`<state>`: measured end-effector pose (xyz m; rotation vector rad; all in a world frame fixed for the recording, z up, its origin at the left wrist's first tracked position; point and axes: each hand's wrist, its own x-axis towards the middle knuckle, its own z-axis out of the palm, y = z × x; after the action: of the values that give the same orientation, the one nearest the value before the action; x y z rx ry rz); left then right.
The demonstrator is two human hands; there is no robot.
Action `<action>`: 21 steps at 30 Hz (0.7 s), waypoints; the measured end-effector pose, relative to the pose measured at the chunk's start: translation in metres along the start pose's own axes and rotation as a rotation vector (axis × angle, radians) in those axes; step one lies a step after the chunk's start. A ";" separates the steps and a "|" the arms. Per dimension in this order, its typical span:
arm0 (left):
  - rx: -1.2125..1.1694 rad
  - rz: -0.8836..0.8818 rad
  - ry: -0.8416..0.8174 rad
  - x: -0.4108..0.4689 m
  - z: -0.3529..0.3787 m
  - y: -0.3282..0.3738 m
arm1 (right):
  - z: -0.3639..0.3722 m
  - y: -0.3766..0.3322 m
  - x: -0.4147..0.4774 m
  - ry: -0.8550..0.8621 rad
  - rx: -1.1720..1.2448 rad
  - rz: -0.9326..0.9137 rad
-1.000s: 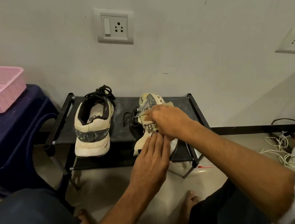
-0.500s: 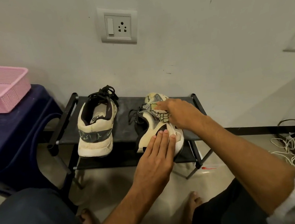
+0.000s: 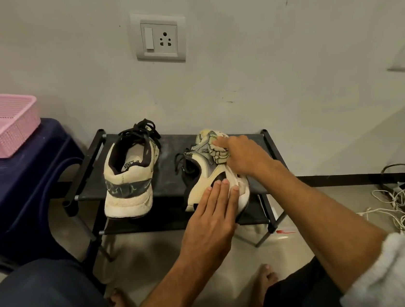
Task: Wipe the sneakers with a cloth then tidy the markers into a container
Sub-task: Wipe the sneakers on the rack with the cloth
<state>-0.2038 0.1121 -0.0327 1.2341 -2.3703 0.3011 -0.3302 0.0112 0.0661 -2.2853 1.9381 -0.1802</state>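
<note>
Right hand: my right hand (image 3: 244, 157) is closed round a bunched cloth (image 3: 217, 153), fingers curled over it, pressing it against the toe end of the tipped sneaker (image 3: 197, 193).
Left hand: my left hand (image 3: 212, 228) lies flat with straight fingers. The fingertips press on the heel side of the same shoe and grip nothing.
Where the shoe is: it lies on its side on the top shelf of the black shoe rack (image 3: 171, 177), heel toward me and hanging a little over the front rail.
Second sneaker (image 3: 129, 184): it stands upright on the same shelf to the left, apart from the one I am wiping, heel toward me.
How the shoe handles: I judge it light, with a soft padded upper over a firmer foam sole. On its side it will likely rock or slide under a rub, so it needs bracing.
Where to hold: the firm heel and sole edge look best, since the upper would give under my fingers. The loose black laces are no handle.
How the cloth handles: it is limp and crumples easily, so it works better bunched in the fist than pinched by a corner.
Container: a pink basket (image 3: 5, 135) sits on a blue stool (image 3: 18, 189) at my left, well apart from the rack. It looks like thin, light plastic.
Markers: I can make out none for certain.
</note>
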 end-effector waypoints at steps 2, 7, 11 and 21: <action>-0.006 -0.013 0.008 -0.002 0.000 -0.001 | 0.002 -0.004 -0.001 -0.012 0.021 0.000; -0.003 -0.024 0.020 -0.008 0.004 -0.004 | 0.006 -0.012 -0.041 -0.052 0.003 -0.094; 0.000 -0.031 0.039 -0.006 0.003 -0.003 | 0.004 -0.004 -0.024 -0.014 0.011 -0.080; -0.007 -0.037 0.027 -0.010 0.005 -0.004 | 0.007 -0.010 -0.043 -0.022 -0.025 -0.129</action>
<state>-0.1968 0.1151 -0.0421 1.2617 -2.3206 0.2957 -0.3259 0.0555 0.0611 -2.4193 1.7936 -0.1451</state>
